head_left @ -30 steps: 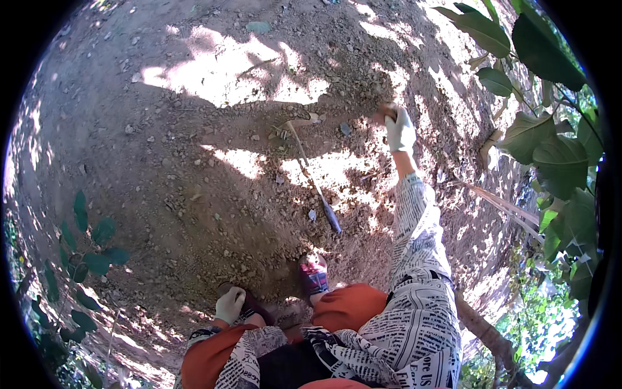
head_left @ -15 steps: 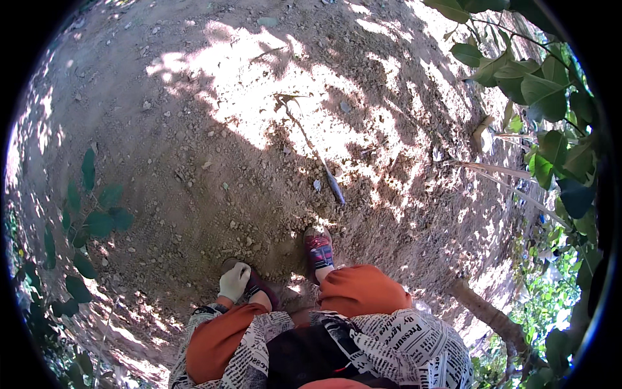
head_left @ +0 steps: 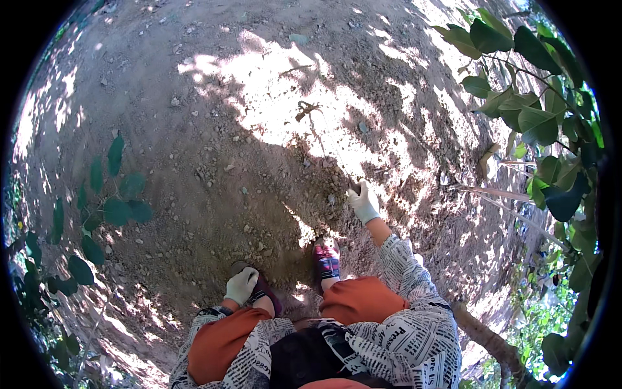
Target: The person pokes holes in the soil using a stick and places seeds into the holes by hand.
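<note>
My right hand point(head_left: 365, 202), in a white glove, grips the near end of the handle of a small hoe point(head_left: 306, 111). The hoe's thin shaft runs away from me across sunlit soil. Its angled head rests on the ground at the far end. My gloved left hand point(head_left: 241, 286) hangs beside my left shoe point(head_left: 266, 293), with the fingers curled in. Whatever may be inside those fingers is hidden. My right shoe point(head_left: 326, 254) stands between the two hands.
Dry, stony soil point(head_left: 194, 168) spreads ahead in patches of shade and sun. A leafy branch point(head_left: 518, 107) hangs at the right, above pale sticks point(head_left: 495, 193). A thick brown branch point(head_left: 483, 330) lies near my right side. Green leaves point(head_left: 116, 211) stand at the left.
My right hand has come into view and taken hold of the hoe's handle, which lay free on the soil. The left hand stays by the left shoe.
</note>
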`<state>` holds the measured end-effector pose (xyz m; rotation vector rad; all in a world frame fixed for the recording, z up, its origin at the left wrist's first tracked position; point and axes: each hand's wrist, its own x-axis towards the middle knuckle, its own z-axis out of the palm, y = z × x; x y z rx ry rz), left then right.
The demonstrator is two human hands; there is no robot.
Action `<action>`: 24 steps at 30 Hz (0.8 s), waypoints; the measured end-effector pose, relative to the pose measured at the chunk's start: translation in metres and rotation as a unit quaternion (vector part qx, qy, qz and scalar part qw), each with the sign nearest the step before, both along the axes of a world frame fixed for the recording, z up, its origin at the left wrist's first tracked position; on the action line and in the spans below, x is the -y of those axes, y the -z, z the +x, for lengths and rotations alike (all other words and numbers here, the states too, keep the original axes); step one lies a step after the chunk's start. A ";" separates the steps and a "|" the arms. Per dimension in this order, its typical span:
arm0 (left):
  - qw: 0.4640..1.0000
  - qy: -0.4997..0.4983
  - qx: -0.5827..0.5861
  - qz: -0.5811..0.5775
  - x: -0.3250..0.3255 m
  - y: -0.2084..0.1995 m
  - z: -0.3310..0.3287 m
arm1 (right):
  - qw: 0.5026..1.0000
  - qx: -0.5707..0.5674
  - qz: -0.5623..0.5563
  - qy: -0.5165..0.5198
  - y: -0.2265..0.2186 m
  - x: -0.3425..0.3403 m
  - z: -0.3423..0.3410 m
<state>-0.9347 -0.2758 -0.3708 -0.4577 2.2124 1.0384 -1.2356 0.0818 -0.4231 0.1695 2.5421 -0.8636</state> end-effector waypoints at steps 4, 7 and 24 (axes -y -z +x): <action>1.000 0.004 -0.011 0.026 -0.012 0.004 -0.008 | 0.954 -0.286 -0.085 0.028 0.008 -0.024 -0.065; 1.000 -0.007 0.021 0.014 -0.002 -0.002 -0.002 | 0.987 -0.125 0.051 0.083 -0.080 0.026 -0.128; 0.999 0.014 -0.012 0.034 -0.004 0.007 -0.005 | 0.978 -0.044 0.202 -0.004 -0.108 -0.061 0.105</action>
